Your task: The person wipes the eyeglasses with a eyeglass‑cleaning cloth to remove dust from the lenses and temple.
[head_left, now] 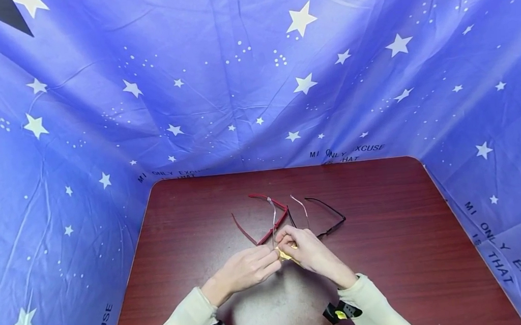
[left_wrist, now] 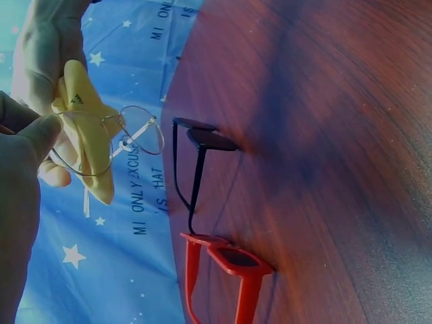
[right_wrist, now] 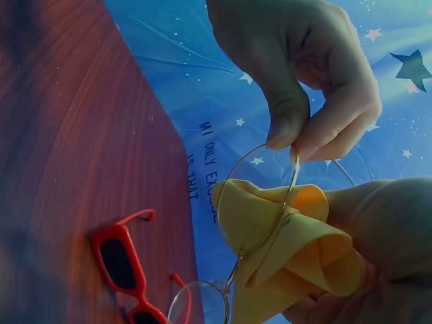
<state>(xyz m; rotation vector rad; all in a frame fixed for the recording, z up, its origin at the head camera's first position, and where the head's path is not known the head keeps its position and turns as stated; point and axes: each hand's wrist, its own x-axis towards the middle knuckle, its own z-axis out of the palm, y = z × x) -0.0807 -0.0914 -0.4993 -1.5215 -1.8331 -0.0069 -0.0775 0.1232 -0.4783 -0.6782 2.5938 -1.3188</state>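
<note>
"Backdrop (head_left: 215,59)?"

"Blue, w/ white stars, blk lettering, beyond the fingers & out to both sides. Table (head_left: 387,254): dk red-brown, wood-grain, below the fingers."

"Wire-rim specs (right_wrist: 241,254)?"

"Qty 1, held up betw. both sets of fingers; temples point away fr. them."

"L hand (head_left: 250,268)?"

"Thumb & fingertip pinching the rim."

"R hand (head_left: 311,250)?"

"Fingers curled, gripping yellow cloth (right_wrist: 290,263), qty 1, bunched, sm. dk print; lies against the lens nearest L fingers. Other lens uncovered, farther fr. L fingers."

"Other stock?"

"Red sunglasses (left_wrist: 239,258), qty 1, dk lenses, on table just beyond the fingers. Blk sunglasses (left_wrist: 211,140), qty 1, on table beyond R fingers, to their right. Sleeves (head_left: 185,319), pale, qty 2, behind the fingers, wrist side."
</note>
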